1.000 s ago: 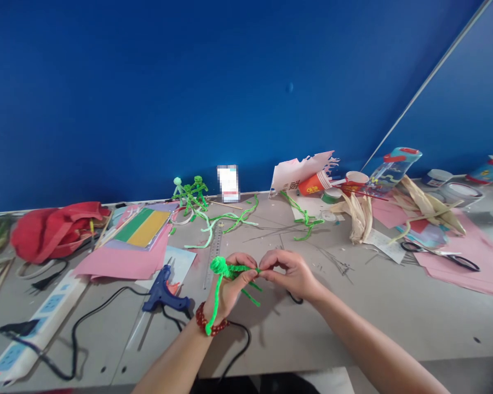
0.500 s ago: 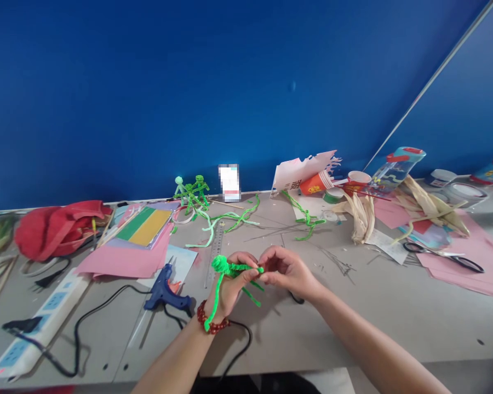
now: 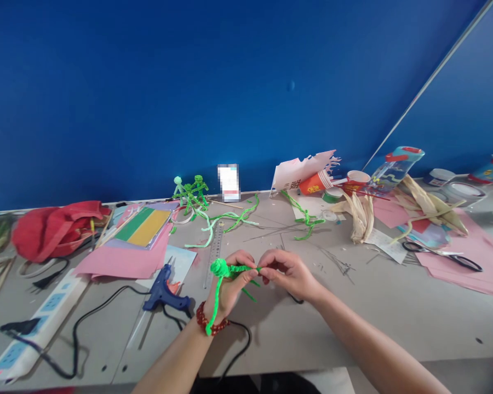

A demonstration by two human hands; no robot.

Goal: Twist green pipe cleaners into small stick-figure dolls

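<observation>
Holding both hands over the grey worktable, I curl my left hand around a green pipe-cleaner figure, its coiled head just past my knuckles at eleven o'clock. My right hand pinches the figure's tip between thumb and forefinger. A blue glue gun lies at eight o'clock from my left hand; a red bead bracelet circles that wrist.
</observation>
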